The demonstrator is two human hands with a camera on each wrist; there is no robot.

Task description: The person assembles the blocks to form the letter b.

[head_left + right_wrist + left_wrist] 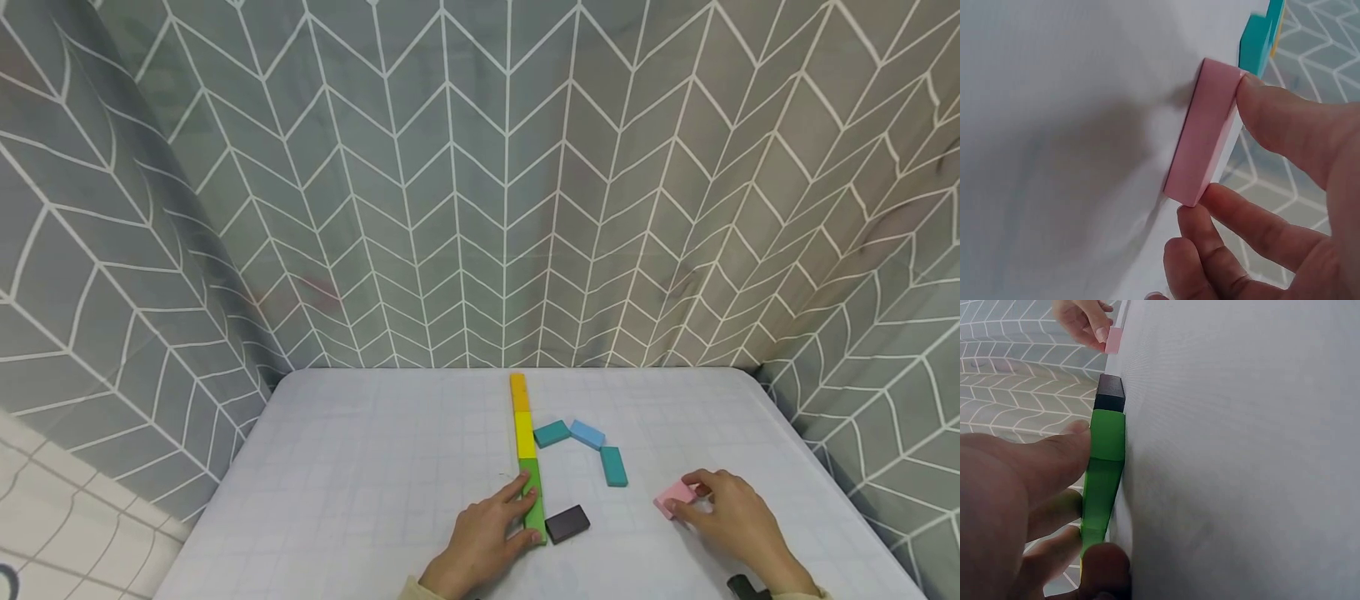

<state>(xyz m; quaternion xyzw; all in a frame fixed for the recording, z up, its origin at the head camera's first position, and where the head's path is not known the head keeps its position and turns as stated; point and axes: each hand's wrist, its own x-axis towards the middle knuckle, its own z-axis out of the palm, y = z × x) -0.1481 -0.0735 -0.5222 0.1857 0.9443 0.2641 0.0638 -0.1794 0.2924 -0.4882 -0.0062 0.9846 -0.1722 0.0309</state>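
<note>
In the head view, a straight row of domino-like blocks runs away from me: green [534, 521] nearest, then yellow [525, 435], then orange [519, 392]. My left hand [483, 533] lies beside the green part, its spread fingertips and thumb touching it; the left wrist view shows the thumb on the green block [1107, 434]. A black block [567, 524] sits at the row's near right end. My right hand [738, 517] pinches a pink block [675, 499] over the right side of the table, between thumb and fingers, seen close in the right wrist view [1205, 131].
A teal block [552, 433], a blue block [587, 434] and a second teal block [613, 467] form a curve right of the row. All stand on a white table [375, 467]. Grey chevron-patterned curtains [480, 208] enclose the back and sides.
</note>
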